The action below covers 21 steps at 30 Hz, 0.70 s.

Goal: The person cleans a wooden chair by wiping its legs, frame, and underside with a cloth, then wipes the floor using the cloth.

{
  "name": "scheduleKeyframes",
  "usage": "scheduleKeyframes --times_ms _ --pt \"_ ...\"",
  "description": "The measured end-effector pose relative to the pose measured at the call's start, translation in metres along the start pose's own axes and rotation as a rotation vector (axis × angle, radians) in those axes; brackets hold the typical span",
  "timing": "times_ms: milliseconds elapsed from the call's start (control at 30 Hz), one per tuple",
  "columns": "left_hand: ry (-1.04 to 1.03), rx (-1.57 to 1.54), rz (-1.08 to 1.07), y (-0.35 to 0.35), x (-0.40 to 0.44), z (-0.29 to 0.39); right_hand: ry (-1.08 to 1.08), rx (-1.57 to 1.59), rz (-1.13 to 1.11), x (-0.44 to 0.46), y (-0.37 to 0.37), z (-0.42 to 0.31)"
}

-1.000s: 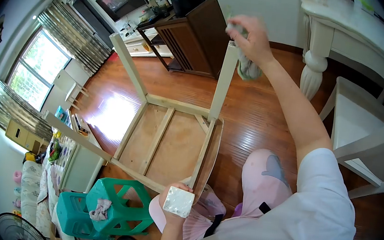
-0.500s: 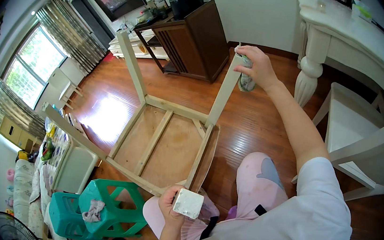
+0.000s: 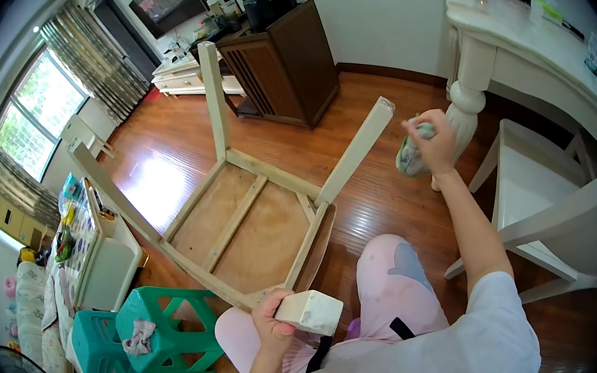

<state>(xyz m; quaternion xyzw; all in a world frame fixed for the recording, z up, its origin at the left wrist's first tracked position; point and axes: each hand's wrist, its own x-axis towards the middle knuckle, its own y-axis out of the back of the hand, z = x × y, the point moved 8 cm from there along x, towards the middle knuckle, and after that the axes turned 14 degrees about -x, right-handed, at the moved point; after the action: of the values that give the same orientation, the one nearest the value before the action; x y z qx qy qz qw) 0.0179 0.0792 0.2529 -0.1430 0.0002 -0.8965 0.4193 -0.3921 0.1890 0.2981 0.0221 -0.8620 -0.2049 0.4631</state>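
An upturned wooden stool or chair frame [image 3: 270,176] shows the bare wood underside of its seat, its cream legs pointing up. My left hand [image 3: 274,324] is wrapped round the nearest leg [image 3: 310,312], whose square end faces me. In my right hand [image 3: 436,139] is a crumpled greenish-grey cloth [image 3: 411,155], held in the air to the right of another leg's tip [image 3: 385,106] and apart from it.
Green plastic stools [image 3: 172,327] with a rag [image 3: 140,336] on top stand at the lower left. A dark wooden cabinet [image 3: 282,67] is behind the frame. On the right are a white table [image 3: 519,57] and a white chair [image 3: 542,185].
My right hand has moved off the far right leg's tip with the cloth, rightward and down. The frame has tilted, and the leg in my left hand has shifted right.
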Motion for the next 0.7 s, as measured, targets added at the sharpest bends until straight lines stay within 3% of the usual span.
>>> scheduleKeyframes --times_ms 33,133,233,267,333,433,567,633,700 --pt "0.001 0.003 -0.005 0.002 0.0 0.0 -0.178 0.059 0.052 0.0 0.005 0.018" --pt "0.035 0.002 -0.053 0.0 0.002 0.0 -0.267 0.245 0.038 0.03 0.006 0.013" --pt "0.019 -0.006 -0.053 -0.004 0.001 0.005 0.163 0.147 -0.075 0.06 -0.009 -0.045" --pt "0.01 -0.003 -0.045 -0.004 0.001 0.006 0.212 0.253 -0.211 0.059 -0.035 -0.048" --pt "0.001 -0.003 -0.032 -0.002 0.003 0.009 0.364 0.105 -0.305 0.055 -0.06 -0.052" --pt "0.022 -0.017 -0.051 0.005 0.0 0.002 0.447 -0.016 -0.254 0.047 -0.058 -0.051" --pt "0.035 -0.016 -0.086 0.006 0.006 0.007 0.415 -0.072 -0.014 0.021 -0.04 -0.054" --pt "0.041 -0.013 -0.106 0.003 0.004 0.009 0.15 -0.188 0.164 0.004 -0.031 -0.032" --pt "0.081 -0.032 -0.089 0.004 0.001 0.007 0.023 -0.205 0.247 -0.017 -0.028 -0.021"
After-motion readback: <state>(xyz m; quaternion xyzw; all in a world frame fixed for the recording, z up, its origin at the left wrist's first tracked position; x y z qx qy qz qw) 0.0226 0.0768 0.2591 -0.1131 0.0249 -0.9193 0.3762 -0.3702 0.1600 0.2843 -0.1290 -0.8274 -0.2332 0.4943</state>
